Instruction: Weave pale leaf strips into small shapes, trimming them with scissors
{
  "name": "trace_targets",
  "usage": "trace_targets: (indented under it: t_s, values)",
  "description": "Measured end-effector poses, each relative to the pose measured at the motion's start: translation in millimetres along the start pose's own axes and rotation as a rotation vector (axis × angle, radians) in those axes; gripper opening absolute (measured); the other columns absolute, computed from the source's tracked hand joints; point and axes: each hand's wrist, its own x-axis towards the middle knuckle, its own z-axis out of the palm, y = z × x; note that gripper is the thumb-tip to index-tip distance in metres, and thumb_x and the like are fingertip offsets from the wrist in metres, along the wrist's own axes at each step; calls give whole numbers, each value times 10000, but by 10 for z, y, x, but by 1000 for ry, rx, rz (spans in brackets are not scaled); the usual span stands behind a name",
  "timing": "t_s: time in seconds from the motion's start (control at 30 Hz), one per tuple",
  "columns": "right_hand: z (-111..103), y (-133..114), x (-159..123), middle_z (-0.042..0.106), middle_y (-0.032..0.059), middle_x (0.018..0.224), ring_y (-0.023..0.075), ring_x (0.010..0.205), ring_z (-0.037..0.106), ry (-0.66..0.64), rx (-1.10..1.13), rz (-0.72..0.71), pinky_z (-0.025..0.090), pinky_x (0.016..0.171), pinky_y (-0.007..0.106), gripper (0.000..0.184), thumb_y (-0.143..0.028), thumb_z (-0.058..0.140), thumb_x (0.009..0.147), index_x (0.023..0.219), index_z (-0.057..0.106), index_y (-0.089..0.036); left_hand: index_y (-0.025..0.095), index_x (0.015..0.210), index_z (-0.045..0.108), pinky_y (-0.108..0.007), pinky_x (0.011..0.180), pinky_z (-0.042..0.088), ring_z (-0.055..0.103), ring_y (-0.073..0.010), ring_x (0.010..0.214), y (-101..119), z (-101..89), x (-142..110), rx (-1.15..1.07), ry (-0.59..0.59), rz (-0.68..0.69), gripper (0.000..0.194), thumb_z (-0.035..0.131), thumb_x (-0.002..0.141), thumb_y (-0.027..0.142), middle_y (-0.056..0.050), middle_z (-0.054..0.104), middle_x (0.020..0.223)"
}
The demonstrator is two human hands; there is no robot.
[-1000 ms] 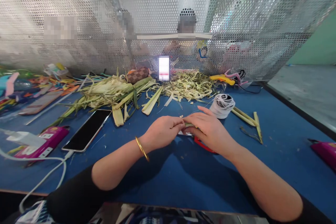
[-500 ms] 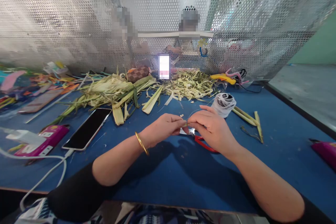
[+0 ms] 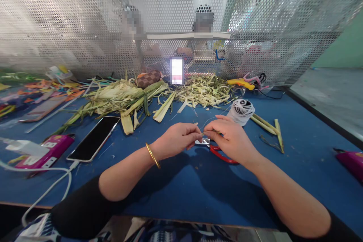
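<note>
My left hand and my right hand meet above the middle of the blue table. Both pinch a small green leaf piece between their fingertips, with a thin thread running off it toward the white thread spool. Red-handled scissors lie on the table just under my right hand. A gold bangle sits on my left wrist.
A pile of long green leaves and shredded leaf scraps lie at the back. A black phone on a white cable, a pink box, and cut stalks lie around. A perforated metal screen stands behind; people sit beyond it.
My hands have risen slightly and drawn a little apart, from overlapping to fingertip contact. More of the red scissors shows under my right hand.
</note>
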Motion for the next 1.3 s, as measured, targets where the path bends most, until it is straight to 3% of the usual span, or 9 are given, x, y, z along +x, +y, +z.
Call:
trace_targets:
  t_s: [0.2, 0.37, 0.43, 0.63, 0.8, 0.93, 1.07, 1.17, 1.3]
  values:
    - [-251, 148, -40, 713, 61, 916, 210, 832, 658, 265, -106, 229, 471, 620, 286, 157, -276, 508, 870, 949, 626, -207, 155, 725, 555, -168, 440, 302, 474, -52, 458, -16, -35, 31, -263, 143, -126, 170, 488, 848, 251, 26, 571, 603]
    - [-249, 224, -163, 689, 31, 811, 195, 681, 641, -282, -421, 272, 391, 547, 271, 141, -211, 612, 738, 879, 611, -214, 141, 733, 567, -162, 413, 334, 478, -53, 467, -2, -85, 50, -454, 214, -188, 153, 522, 852, 227, 19, 553, 620]
    - [-172, 229, -187, 667, 55, 834, 208, 704, 630, -406, -511, 252, 349, 530, 275, 141, -186, 591, 728, 869, 589, -198, 137, 733, 569, -158, 409, 334, 453, -45, 452, -1, -93, 56, -516, 232, -200, 157, 518, 862, 212, 23, 536, 612]
    - [-81, 227, -173, 615, 67, 795, 189, 688, 584, -523, -546, 214, 311, 558, 277, 147, -72, 538, 689, 795, 553, -172, 120, 742, 569, -140, 350, 164, 291, -1, 384, -31, -115, 87, -591, 309, -214, 172, 491, 881, 184, 35, 494, 606]
    - [-104, 90, -163, 614, 30, 762, 159, 647, 565, -576, -306, 133, 341, 548, 260, 112, -94, 586, 694, 761, 580, -183, 116, 730, 549, -151, 351, 108, 227, 2, 373, -90, -140, 118, -693, 326, -247, 181, 470, 883, 172, 40, 467, 593]
    - [-117, 157, -111, 655, 19, 836, 153, 720, 614, -433, -92, 124, 438, 624, 259, 109, -203, 541, 833, 869, 643, -211, 122, 736, 550, -157, 350, 93, 218, -3, 375, -110, -135, 120, -734, 288, -276, 172, 470, 876, 183, 43, 460, 595]
    - [-5, 373, 29, 660, 60, 937, 178, 788, 630, -190, -467, 130, 458, 666, 280, 217, -167, 488, 865, 1015, 642, -199, 121, 738, 553, -159, 358, 92, 218, -2, 382, -112, -116, 115, -766, 291, -293, 168, 480, 872, 192, 46, 450, 596]
    - [145, 488, 173, 619, 114, 1091, 168, 715, 629, -239, -805, 125, 414, 570, 265, 262, -101, 452, 860, 1043, 624, -176, 117, 742, 550, -162, 362, 95, 222, -2, 385, -120, -107, 113, -790, 293, -320, 172, 470, 877, 187, 45, 446, 598]
    - [262, 600, 316, 623, 201, 920, 240, 713, 629, -237, -900, 129, 394, 593, 324, 264, -17, 389, 844, 882, 641, -85, 118, 751, 542, -153, 358, 102, 224, -1, 388, -120, -107, 105, -789, 262, -323, 168, 455, 880, 181, 46, 455, 611]
